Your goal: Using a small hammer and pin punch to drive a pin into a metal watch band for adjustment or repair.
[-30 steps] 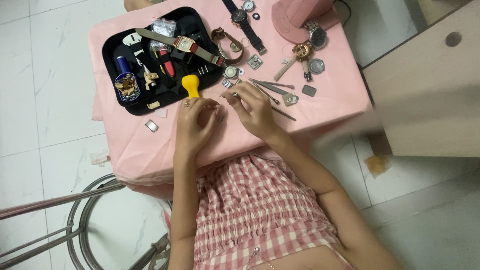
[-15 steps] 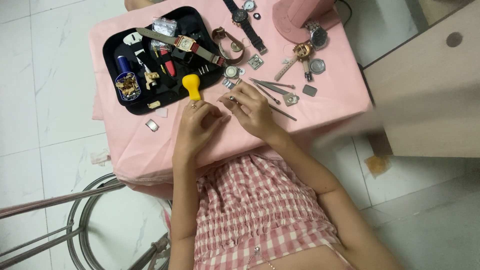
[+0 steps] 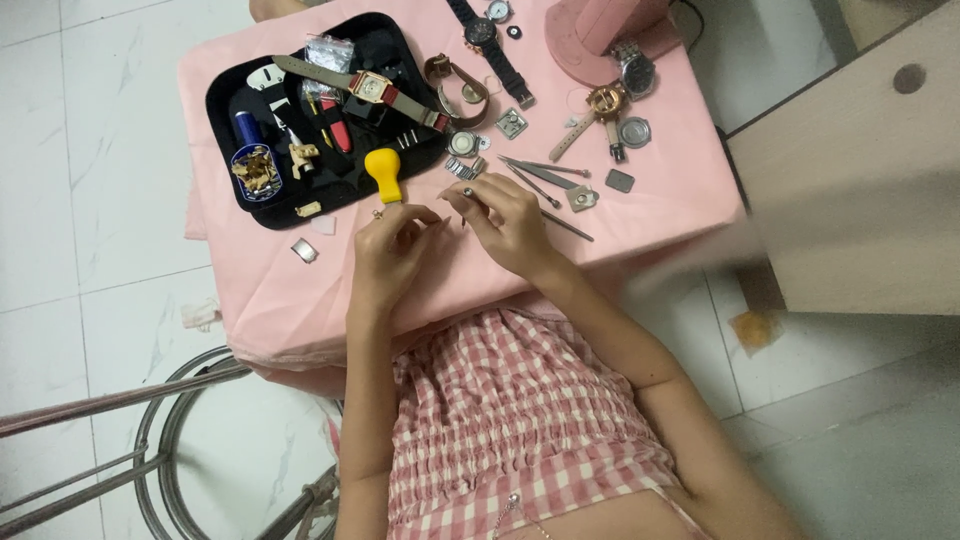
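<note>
My left hand [image 3: 392, 248] and my right hand [image 3: 508, 225] meet over the near edge of a pink-covered table [image 3: 270, 290]. My right hand pinches a small dark round part [image 3: 468, 192] at its fingertips, with a thin metal tool running under the palm. My left hand's fingers curl toward it, close to a tiny piece; what they hold is too small to tell. A yellow-handled tool [image 3: 383, 169] lies just beyond my left hand, at the edge of a black tool tray [image 3: 225, 105].
Several watches, straps and case parts lie across the table: a gold square watch [image 3: 368, 86], a black-strapped watch [image 3: 480, 32], tweezers [image 3: 540, 168], a pink stand [image 3: 600, 25]. A beige cabinet [image 3: 860, 160] stands at right. A metal stool frame [image 3: 170, 450] is at lower left.
Both hands have stayed over the table's near edge, with only small finger movements; my right hand's fingertips have shifted slightly toward the left hand.
</note>
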